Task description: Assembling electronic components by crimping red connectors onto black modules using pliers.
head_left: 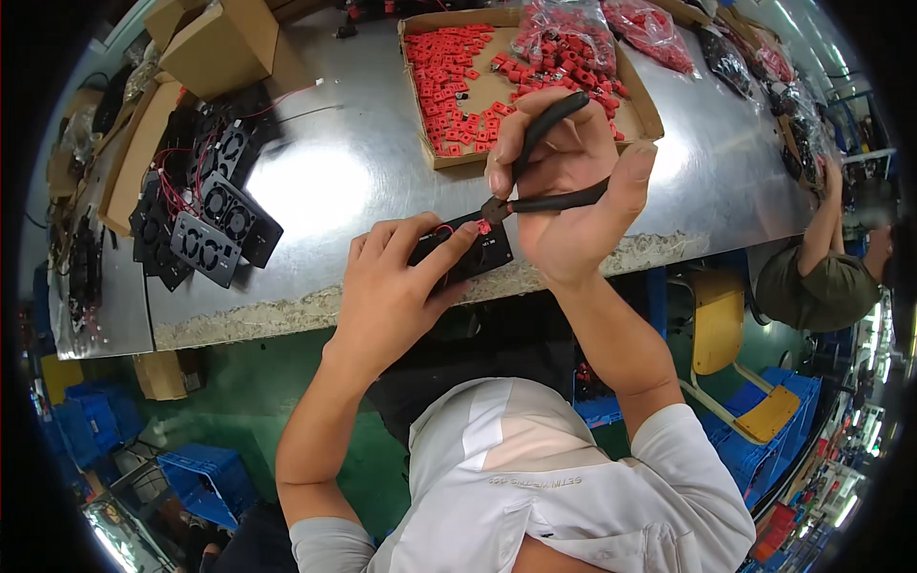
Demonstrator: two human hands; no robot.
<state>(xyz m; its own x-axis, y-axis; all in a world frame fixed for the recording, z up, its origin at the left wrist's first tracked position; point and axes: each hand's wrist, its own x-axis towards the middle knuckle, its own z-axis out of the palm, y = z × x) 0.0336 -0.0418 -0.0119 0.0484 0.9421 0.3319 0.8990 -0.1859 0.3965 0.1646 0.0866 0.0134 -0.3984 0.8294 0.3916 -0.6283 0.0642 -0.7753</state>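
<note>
Your metal surface (353, 110) spans the view, its near edge (621, 256) rough and chipped; both your forearms reach in over that edge. Below it, your pale shirt (564, 492) carries a line of printed lettering. To your right, a yellow chair (718, 315) stands near the edge, and a co-worker (820, 286) sits well apart, farther right. The shallow cardboard tray (454, 160) lies beyond your hands, its low walls around loose red parts and a clear bag of more. On your left, the heap of black fan panels (215, 224) sits well back from the near edge; a stretch of shiny metal runs between it and the tray, beside your left hand. A cardboard box (224, 53) stands behind the heap.

Your right hand (571, 224) is wrapped loosely around the black-handled pliers (546, 124), handles spread wide, fingers on the upper one. Your left hand (390, 282) grips a black panel (494, 251) just by the near edge, fingertips close to the pliers' tip. Small pale print marks this panel, too tiny to make out. Smallest is the red piece (484, 227) at the tip, by the panel.
</note>
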